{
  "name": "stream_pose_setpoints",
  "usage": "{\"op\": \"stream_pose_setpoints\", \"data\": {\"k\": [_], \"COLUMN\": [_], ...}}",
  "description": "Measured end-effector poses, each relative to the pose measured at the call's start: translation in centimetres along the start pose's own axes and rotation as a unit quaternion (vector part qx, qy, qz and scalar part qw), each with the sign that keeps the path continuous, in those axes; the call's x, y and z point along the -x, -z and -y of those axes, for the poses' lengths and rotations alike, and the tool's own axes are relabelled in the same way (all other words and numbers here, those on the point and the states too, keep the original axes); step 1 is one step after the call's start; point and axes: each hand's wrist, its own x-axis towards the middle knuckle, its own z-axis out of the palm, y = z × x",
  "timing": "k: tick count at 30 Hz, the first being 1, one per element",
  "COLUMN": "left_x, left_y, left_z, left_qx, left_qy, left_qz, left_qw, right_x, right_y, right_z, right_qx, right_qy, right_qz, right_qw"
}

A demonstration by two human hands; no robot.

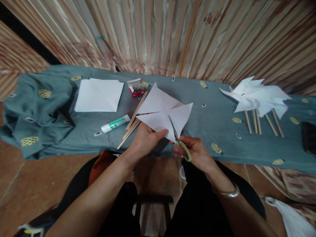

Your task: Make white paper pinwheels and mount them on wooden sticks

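Note:
My left hand (148,138) pinches the lower edge of a white sheet of paper (158,103), thumb on top. Slits run from the paper's corners toward its middle, and its flaps spread slightly apart. In my right hand (195,151) is a pair of scissors (185,151) with pale green handles. Their blades lie in the slit at the paper's lower right. Under and beside the paper's left side are several wooden sticks (133,123), partly covered by it and my left hand.
A glue stick (115,123), a stack of white paper (100,95) and a small red box (136,89) of metal pins lie to the left. Finished paper pinwheels (256,95) on sticks rest at the right. A dark object (308,137) sits at the cloth-covered table's (212,121) right end.

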Motion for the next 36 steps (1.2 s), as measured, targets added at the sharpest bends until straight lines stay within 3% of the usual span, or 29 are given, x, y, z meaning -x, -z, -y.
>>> {"op": "stream_pose_setpoints", "data": {"k": [6, 12, 16, 18, 20, 24, 28, 31, 36], "left_x": [-0.4, -1.1, -1.5, -1.6, -1.6, -1.2, -0.5, 0.2, 1.7], "left_y": [-0.2, -0.4, -0.5, -0.6, -0.9, -1.7, -2.2, -2.4, -2.5], "left_z": [0.6, 1.0, 1.7, 2.2, 2.7, 3.5, 4.0, 4.0, 3.1], "left_qx": [0.021, 0.084, 0.13, 0.15, 0.158, 0.148, 0.144, 0.17, 0.217], "left_qy": [0.005, 0.002, 0.02, 0.038, 0.057, 0.074, 0.101, 0.119, 0.187], "left_qz": [-0.007, -0.025, -0.046, -0.042, -0.037, -0.029, 0.013, 0.043, 0.09], "left_qw": [1.0, 0.996, 0.99, 0.987, 0.985, 0.986, 0.984, 0.977, 0.954], "right_x": [0.1, 1.5, 2.5, 2.8, 2.9, 2.5, 1.8, 1.2, 0.3], "right_y": [0.5, 2.6, 5.1, 6.5, 7.7, 9.2, 9.4, 9.4, 9.8], "right_z": [-0.1, 0.8, 0.8, 0.6, 0.4, 0.1, -0.3, -0.4, -0.2], "right_qx": [0.012, 0.121, 0.184, 0.242, 0.339, 0.529, 0.639, 0.672, 0.672], "right_qy": [-0.019, -0.042, -0.024, 0.004, 0.044, 0.117, 0.131, 0.126, 0.146], "right_qz": [0.016, 0.093, 0.086, 0.044, -0.056, -0.25, -0.318, -0.336, -0.354], "right_qw": [1.0, 0.987, 0.979, 0.969, 0.938, 0.802, 0.688, 0.647, 0.634]}}
